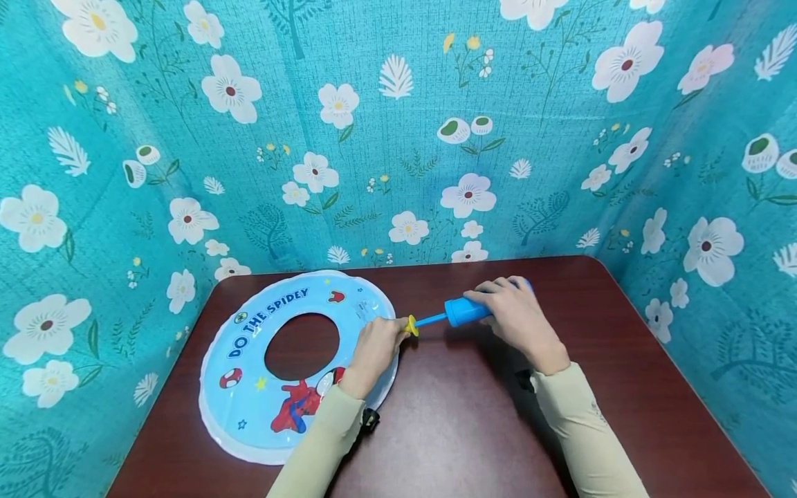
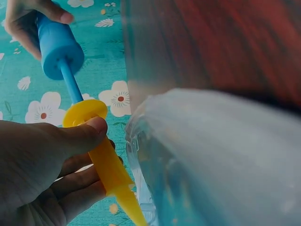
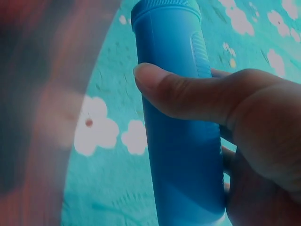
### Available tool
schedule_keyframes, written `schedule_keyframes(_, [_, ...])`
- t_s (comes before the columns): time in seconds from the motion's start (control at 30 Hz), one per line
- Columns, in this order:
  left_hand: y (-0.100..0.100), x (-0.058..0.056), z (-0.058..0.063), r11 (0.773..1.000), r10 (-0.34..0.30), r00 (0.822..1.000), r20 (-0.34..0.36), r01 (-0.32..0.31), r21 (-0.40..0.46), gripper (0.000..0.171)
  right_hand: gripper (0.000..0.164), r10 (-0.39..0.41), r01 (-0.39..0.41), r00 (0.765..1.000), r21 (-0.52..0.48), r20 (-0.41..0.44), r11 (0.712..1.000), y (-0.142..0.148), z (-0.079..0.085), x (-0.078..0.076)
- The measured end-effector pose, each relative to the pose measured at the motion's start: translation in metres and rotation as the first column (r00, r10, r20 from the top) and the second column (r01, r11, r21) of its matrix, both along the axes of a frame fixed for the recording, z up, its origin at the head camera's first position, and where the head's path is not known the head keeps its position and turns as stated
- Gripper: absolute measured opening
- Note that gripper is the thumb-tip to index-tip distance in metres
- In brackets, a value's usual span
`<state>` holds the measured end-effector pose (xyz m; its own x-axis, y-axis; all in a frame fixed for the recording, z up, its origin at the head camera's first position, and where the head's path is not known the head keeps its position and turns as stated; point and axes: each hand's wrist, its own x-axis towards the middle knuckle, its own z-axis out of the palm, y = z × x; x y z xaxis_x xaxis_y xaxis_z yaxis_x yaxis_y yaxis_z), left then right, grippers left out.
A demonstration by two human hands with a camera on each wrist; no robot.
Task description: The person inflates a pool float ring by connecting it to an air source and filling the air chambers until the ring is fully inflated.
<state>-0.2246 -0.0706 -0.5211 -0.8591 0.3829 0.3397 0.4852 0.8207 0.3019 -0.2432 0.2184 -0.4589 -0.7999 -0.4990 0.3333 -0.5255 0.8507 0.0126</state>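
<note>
Toward the worktop's (image 1: pixel 461 415) far edge, the pump (image 1: pixel 432 320) is held: barrel (image 3: pixel 183 160) by the right hand (image 1: pixel 519 318), nozzle (image 2: pixel 110 165) by the left hand (image 1: pixel 376 347). Presumably light and stiff, it is best gripped there; ring (image 1: pixel 238 387) contact is unclear.

Pump (image 1: pixel 465 311) right of the swim ring (image 1: pixel 249 380)

The ring lies on the table (image 1: pixel 448 429), curtain (image 1: pixel 373 138) behind it. Above the ring's right edge is the left hand (image 1: pixel 376 349); farther right, the right hand (image 1: pixel 519 318), around the pump.
</note>
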Motion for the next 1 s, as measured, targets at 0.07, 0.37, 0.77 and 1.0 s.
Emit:
schedule_keyframes(0.07, [0.000, 0.000, 0.000, 1.000, -0.003, 1.000, -0.005, 0.003, 0.000, 0.010, 0.066, 0.018, -0.018, 1.000, 0.006, -0.019, 1.000, -0.011, -0.006, 0.000])
schedule_keyframes(0.37, [0.000, -0.002, -0.002, 1.000, -0.005, 1.000, 0.018, 0.004, 0.026, 0.011, 0.057, 0.101, -0.093, 0.984, 0.060, -0.149, 0.994, -0.051, -0.034, 0.005])
schedule_keyframes(0.77, [0.001, -0.001, -0.001, 0.999, 0.024, 1.000, -0.019, -0.025, -0.033, 0.011, 0.063, 0.010, -0.009, 0.998, 0.010, -0.056, 1.000, -0.008, -0.005, -0.001])
schedule_keyframes(1.0, [0.001, -0.001, -0.001, 0.996, 0.051, 0.997, -0.052, -0.054, -0.073, 0.010, 0.066, -0.011, 0.009, 0.997, -0.025, -0.072, 1.000, 0.020, 0.010, -0.002])
